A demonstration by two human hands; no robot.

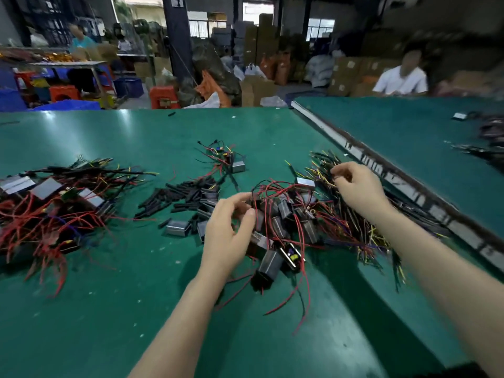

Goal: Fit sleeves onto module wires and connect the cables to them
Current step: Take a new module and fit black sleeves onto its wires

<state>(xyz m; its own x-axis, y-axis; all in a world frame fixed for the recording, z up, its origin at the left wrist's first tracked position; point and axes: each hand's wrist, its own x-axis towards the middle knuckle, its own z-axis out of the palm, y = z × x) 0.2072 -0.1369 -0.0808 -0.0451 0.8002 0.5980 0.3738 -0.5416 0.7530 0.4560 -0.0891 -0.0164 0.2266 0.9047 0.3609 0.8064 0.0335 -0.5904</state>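
Observation:
A heap of small grey modules with red and black wires [283, 222] lies on the green table [109, 309] in front of me. My left hand [229, 233] reaches into its left side, thumb and fingers curled round wires there. To the right lies a bundle of black and yellow cables [362, 230]. My right hand [354, 186] sits on top of it and pinches cable ends between its fingertips. A scatter of short black sleeves [180, 197] lies left of the heap.
A second pile of modules with red wires [51, 211] covers the left side. One wired module [231, 162] lies further back. A raised table edge [395, 175] runs diagonally on the right. A person in white sits beyond it, and boxes and stools fill the background.

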